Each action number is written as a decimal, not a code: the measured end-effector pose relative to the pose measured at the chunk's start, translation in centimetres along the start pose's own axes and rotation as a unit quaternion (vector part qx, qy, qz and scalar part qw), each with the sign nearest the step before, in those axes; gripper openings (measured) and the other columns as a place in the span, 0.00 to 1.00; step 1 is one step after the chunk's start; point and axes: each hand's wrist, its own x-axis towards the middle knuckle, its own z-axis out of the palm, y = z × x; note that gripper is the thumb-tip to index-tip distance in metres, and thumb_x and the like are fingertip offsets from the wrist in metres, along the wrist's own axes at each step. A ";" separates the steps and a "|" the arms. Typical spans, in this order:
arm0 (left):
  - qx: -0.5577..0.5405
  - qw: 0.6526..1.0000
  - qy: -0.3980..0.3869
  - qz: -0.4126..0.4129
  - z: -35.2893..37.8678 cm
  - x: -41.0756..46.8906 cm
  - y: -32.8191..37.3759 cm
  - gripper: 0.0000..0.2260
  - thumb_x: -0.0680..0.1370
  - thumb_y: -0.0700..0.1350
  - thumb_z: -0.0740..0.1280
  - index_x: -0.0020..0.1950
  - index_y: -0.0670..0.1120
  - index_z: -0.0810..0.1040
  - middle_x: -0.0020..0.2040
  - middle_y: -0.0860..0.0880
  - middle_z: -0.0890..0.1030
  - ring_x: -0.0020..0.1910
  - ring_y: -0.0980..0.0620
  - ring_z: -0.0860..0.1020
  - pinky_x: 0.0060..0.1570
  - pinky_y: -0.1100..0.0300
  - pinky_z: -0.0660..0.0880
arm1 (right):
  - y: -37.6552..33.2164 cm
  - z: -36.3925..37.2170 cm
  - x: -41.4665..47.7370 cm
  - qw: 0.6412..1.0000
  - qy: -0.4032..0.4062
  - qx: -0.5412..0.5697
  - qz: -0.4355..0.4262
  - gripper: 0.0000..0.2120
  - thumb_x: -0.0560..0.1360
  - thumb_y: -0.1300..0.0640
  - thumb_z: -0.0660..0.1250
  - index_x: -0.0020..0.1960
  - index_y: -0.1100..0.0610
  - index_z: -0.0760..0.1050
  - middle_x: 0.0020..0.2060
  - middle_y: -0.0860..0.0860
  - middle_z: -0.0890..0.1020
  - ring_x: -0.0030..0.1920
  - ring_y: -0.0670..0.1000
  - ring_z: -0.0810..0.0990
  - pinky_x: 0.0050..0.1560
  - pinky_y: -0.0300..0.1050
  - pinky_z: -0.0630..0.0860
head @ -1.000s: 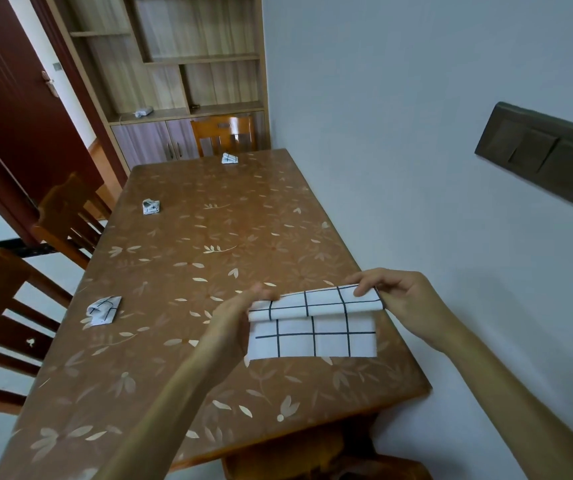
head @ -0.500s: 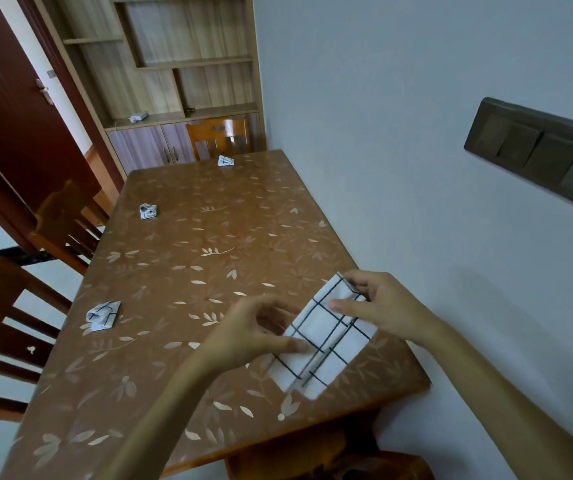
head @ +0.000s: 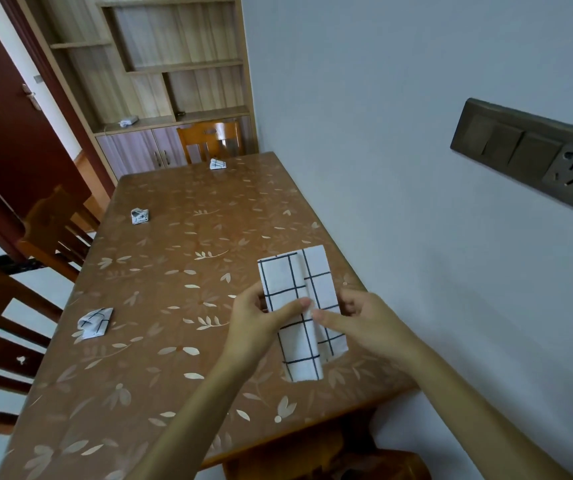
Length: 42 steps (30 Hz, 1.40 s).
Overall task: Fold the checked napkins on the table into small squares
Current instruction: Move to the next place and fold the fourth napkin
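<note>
Napkin (head: 295, 278), halved and turned lengthwise since a second ago, is lying on table (head: 174, 271); left hand (head: 257, 323) and right hand (head: 364, 323) are pinching its middle. Cross-fold is likely coming.

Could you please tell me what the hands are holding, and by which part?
Both the left hand and right hand pinch the long checked napkin near its middle.

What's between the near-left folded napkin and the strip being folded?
Head view: just bare leaf-patterned table, then the left hand holding the strip at its left side. Nothing else sits between it and the folded napkin.
</note>
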 end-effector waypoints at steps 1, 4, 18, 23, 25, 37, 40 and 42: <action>-0.013 1.000 0.017 -0.009 0.3 0.0 -0.2 0.11 0.72 0.38 0.77 0.54 0.45 0.83 0.49 0.51 0.88 0.48 0.51 0.86 0.45 0.57 0.83 | 0.1 0.5 -0.1 1.000 0.013 0.023 -0.008 0.17 0.71 0.41 0.75 0.57 0.45 0.81 0.51 0.44 0.87 0.51 0.43 0.85 0.62 0.50 0.79; -0.078 0.994 0.048 -0.067 0.9 0.2 -0.7 0.12 0.74 0.38 0.75 0.57 0.43 0.82 0.51 0.47 0.87 0.49 0.46 0.86 0.47 0.50 0.83 | 0.1 2.0 -0.4 0.992 0.107 0.013 -0.062 0.15 0.73 0.53 0.76 0.57 0.43 0.78 0.45 0.39 0.84 0.46 0.37 0.82 0.49 0.35 0.80; -0.277 0.940 -0.055 -0.191 -0.1 0.4 0.3 0.27 0.83 0.60 0.56 0.60 0.38 0.80 0.55 0.37 0.84 0.51 0.41 0.84 0.50 0.48 0.81 | 1.7 4.4 0.4 0.850 0.186 -0.359 -0.337 0.11 0.76 0.56 0.68 0.57 0.52 0.83 0.47 0.48 0.78 0.45 0.49 0.74 0.42 0.45 0.76; -0.222 0.965 0.031 -0.138 0.3 1.2 -0.6 0.16 0.80 0.45 0.68 0.62 0.36 0.78 0.59 0.34 0.82 0.53 0.38 0.83 0.52 0.47 0.81 | 0.9 4.4 0.0 0.900 0.156 -0.248 -0.323 0.11 0.81 0.49 0.64 0.55 0.52 0.83 0.46 0.45 0.79 0.48 0.44 0.77 0.49 0.36 0.74; -0.212 0.969 0.024 -0.122 0.4 1.3 -0.6 0.14 0.81 0.44 0.67 0.62 0.36 0.79 0.58 0.36 0.83 0.54 0.39 0.83 0.54 0.47 0.82 | 0.0 4.0 0.2 0.935 0.212 -0.131 -0.251 0.09 0.81 0.49 0.65 0.55 0.51 0.81 0.49 0.44 0.79 0.50 0.40 0.78 0.49 0.29 0.73; -0.136 0.988 0.068 -0.021 1.6 2.9 0.7 0.10 0.76 0.42 0.73 0.52 0.36 0.82 0.44 0.38 0.86 0.44 0.40 0.86 0.43 0.49 0.82 | 0.9 5.6 0.1 0.992 0.087 -0.074 -0.047 0.22 0.79 0.35 0.54 0.41 0.49 0.77 0.33 0.49 0.84 0.32 0.48 0.83 0.35 0.48 0.82; -0.112 0.992 0.065 -0.006 1.7 3.3 0.9 0.12 0.77 0.45 0.73 0.48 0.34 0.82 0.41 0.37 0.86 0.39 0.41 0.86 0.39 0.51 0.83 | 0.6 5.6 -0.5 0.995 0.072 -0.048 -0.043 0.20 0.81 0.39 0.55 0.44 0.51 0.76 0.32 0.51 0.84 0.30 0.48 0.84 0.29 0.40 0.79; -0.100 0.993 0.067 -0.005 1.5 4.0 1.1 0.12 0.76 0.46 0.74 0.44 0.36 0.83 0.38 0.40 0.86 0.37 0.43 0.85 0.38 0.51 0.83 | 0.4 5.3 -0.7 0.996 0.070 -0.029 -0.041 0.20 0.81 0.42 0.56 0.45 0.56 0.76 0.31 0.52 0.83 0.28 0.49 0.84 0.25 0.39 0.77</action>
